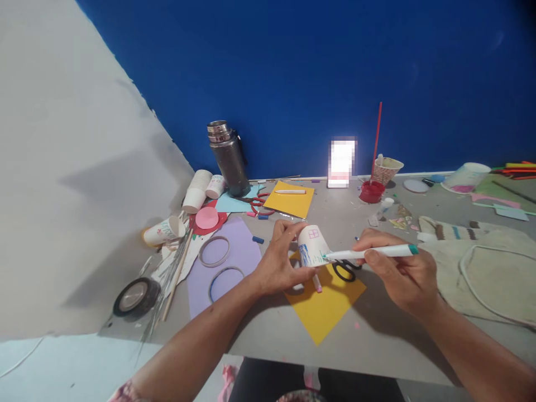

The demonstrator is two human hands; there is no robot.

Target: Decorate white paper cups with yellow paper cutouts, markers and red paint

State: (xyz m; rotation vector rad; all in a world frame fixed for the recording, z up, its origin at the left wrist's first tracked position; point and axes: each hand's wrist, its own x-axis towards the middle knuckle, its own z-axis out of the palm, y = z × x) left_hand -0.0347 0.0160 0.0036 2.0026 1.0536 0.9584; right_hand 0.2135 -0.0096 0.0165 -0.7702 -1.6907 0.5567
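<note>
My left hand (280, 259) grips a white paper cup (317, 244) turned upside down and tilted, with thumb and fingers around its sides. The cup bears a pink window drawing, a blue door-like patch and short green strokes near its rim. In my right hand (397, 273) is a white marker (372, 253) with a green end, its tip at the cup's green strokes. Beneath the cup lies a yellow paper sheet (320, 321). A pink-ended marker (317, 283) and black-handled scissors (345, 271) rest on that sheet, partly covered by the cup.
Left of my hands are purple paper (243, 250) with two rings, a black tape roll (136, 297), stacked paper cups (196, 190) and a steel flask (229, 162). Behind stand a bright phone (341, 163) and a red pot (372, 192). Beige cloth (473, 279) lies right.
</note>
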